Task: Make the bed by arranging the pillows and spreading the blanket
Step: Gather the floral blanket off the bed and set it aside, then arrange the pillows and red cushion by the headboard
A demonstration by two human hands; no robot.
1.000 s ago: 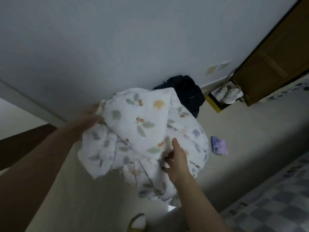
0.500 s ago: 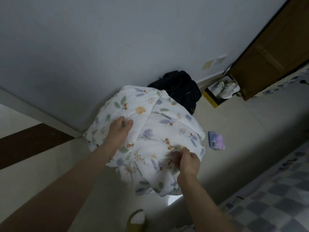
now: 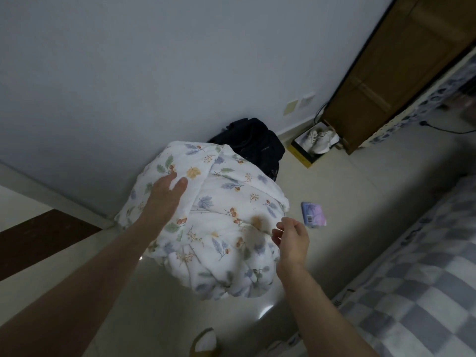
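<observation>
Presently the white quilted blanket printed with leaves and acorns [image 3: 219,217] is seen bunched into a rounded heap, apparently resting on the pale tiled floor [image 3: 347,191] against the grey wall [image 3: 154,73], and it lies directly ahead of both hands. The left hand [image 3: 164,195] is laid flat on the upper left part of the heap, fingers straight and pressed on a folded flap, so nothing is gripped by it. The right hand [image 3: 292,237] is held just at the heap's right flank with fingers loosely curled and thumb apart from them; no cloth is seen pinched between them, though contact with the fabric cannot be ruled out. No clear long axis is offered by the bundle; its loose folds trail toward the person, below the right hand. The bed with the grey-and-white checked sheet [image 3: 425,292] lies to the right of the right hand and nearer the person, so a swing rightward is judged to be called for once an edge is caught. Beyond the heap a black backpack [image 3: 257,145] is propped at the wall, and a small purple packet [image 3: 313,215] lies on the floor just right of the right hand, in the likely path; a yellow box holding white sneakers [image 3: 318,143] stands farther off beside a brown wooden cabinet [image 3: 401,73].
</observation>
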